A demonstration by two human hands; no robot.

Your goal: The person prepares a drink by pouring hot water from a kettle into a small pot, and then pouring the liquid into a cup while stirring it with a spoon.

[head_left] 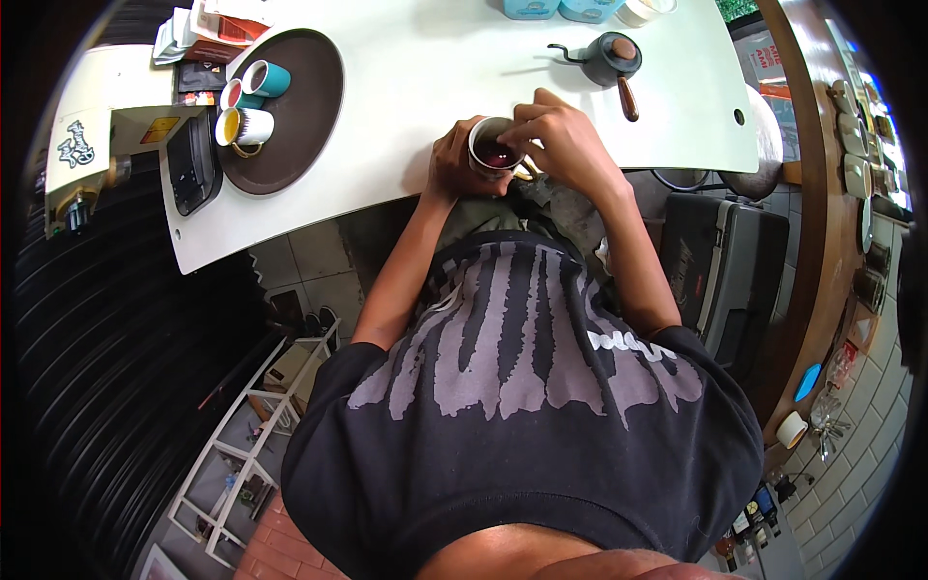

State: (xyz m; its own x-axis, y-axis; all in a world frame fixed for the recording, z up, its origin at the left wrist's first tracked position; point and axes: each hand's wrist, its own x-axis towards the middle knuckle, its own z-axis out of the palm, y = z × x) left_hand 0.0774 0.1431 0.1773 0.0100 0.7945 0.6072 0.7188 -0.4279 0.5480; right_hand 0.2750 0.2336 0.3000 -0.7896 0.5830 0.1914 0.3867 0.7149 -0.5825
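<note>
A cup (489, 131) with dark red liquid in it is at the table's near edge, in front of my body. My left hand (454, 159) wraps round its left side. Over the cup's right rim, my right hand (558, 140) has its fingers bent and pressed together, with the tips reaching into the mouth. Whatever those fingers hold, if anything, is hidden. A gold-coloured handle shows beneath the right hand. Farther right on the table stands a dark gooseneck kettle (611, 58) with a wooden knob and a wooden handle.
On the white table (406, 58), a round brown tray (309, 106) carries two teal cups (266, 79) and a white mug (253, 126) with a gold handle. Nearby are a black device (192, 164) and small boxes (217, 39). Blue containers (530, 8) stand at the far edge.
</note>
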